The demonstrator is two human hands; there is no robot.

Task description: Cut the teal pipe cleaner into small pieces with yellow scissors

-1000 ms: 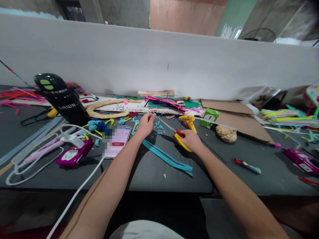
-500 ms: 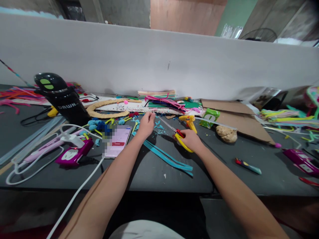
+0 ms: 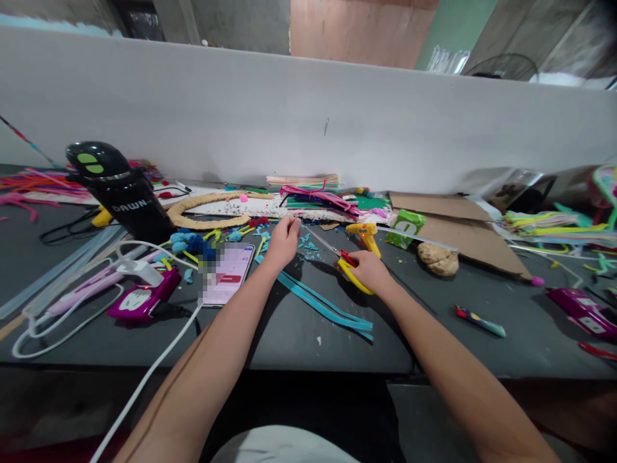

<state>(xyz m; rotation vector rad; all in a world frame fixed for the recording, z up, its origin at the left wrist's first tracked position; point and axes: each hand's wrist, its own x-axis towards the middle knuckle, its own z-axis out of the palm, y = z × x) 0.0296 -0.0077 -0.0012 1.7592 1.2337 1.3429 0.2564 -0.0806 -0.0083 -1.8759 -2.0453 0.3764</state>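
Note:
My right hand (image 3: 370,271) grips scissors (image 3: 348,265) with red and yellow handles; their blades point left toward my left hand. My left hand (image 3: 285,238) is closed, fingertips pinched just short of the blade tips. Whatever lies in that pinch is too small or hidden to make out. Around and beyond the fingers lie small blue clippings (image 3: 307,244). Long light-blue strips (image 3: 328,310) rest on the desk below, their far ends passing beneath my left wrist.
Left of my forearm lie a phone (image 3: 229,278), a purple power strip (image 3: 147,297) with white cables and a black bottle (image 3: 130,199). To the right are a yellow glue gun (image 3: 365,236), a stone-like lump (image 3: 438,258), cardboard (image 3: 475,247) and a cutter (image 3: 479,321).
Both hands and the scissors stay in nearly the same place. On the phone screen, the number has gone from 39 to 40.

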